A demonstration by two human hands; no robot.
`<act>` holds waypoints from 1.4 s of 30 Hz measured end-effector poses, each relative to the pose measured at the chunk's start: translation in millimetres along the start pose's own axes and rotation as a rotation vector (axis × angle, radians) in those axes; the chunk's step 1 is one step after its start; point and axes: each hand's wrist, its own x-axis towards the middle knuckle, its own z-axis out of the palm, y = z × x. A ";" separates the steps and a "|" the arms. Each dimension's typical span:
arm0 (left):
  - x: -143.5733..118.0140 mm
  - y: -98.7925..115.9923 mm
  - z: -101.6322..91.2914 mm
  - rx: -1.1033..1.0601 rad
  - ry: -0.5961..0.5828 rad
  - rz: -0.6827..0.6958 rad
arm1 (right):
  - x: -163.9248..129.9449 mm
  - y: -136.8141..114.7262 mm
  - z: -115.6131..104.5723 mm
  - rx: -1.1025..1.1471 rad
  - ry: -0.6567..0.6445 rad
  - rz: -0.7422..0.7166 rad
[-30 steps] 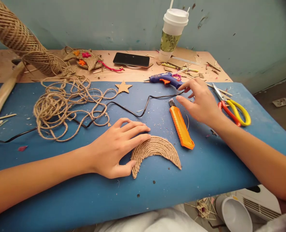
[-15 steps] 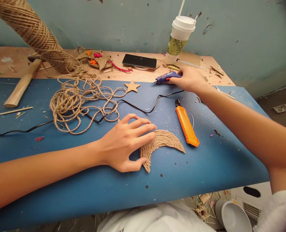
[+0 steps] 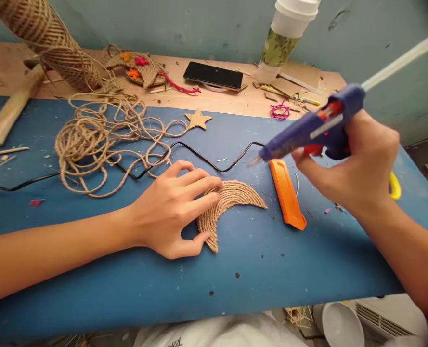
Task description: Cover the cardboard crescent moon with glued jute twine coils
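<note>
A crescent (image 3: 231, 195) covered with rows of jute twine is on the blue tabletop. My left hand (image 3: 179, 209) grips its left end, fingers across the upper edge and thumb at the lower tip. In my right hand (image 3: 370, 154) is a blue hot glue gun (image 3: 307, 130), raised over the table with its nozzle pointing down and left. A white glue stick (image 3: 405, 58) juts from its back. Under the nozzle, to the right of the crescent, lies an orange utility knife (image 3: 288, 195); the gun and hand hide part of it.
Loose twine (image 3: 87, 144) lies tangled beside a big twine spool (image 3: 65, 53). A cardboard star (image 3: 198, 119), black cord (image 3: 199, 156), wooden-handled tool (image 3: 13, 106), phone (image 3: 214, 75) and lidded cup (image 3: 280, 46) are around. Decorated twine pieces (image 3: 145, 70) and scraps sit at the back.
My right hand has lifted the glue gun from the back of the table and brought it nearer. With my left hand on it, the crescent has shifted slightly away from the utility knife.
</note>
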 end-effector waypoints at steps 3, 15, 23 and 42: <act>1.4 -2.0 0.4 -0.053 0.000 -0.042 | -13.8 -3.2 0.7 -0.002 -0.033 -0.122; 4.5 -5.0 -1.9 -0.097 -0.071 -0.092 | -27.2 -11.0 1.3 0.086 -0.161 -0.370; 5.8 -4.5 -3.2 -0.066 -0.095 -0.087 | -29.0 -17.8 5.3 -0.020 -0.159 -0.421; 5.5 -4.1 -1.6 -0.053 -0.102 -0.101 | -27.9 -22.1 4.2 -0.004 -0.215 -0.428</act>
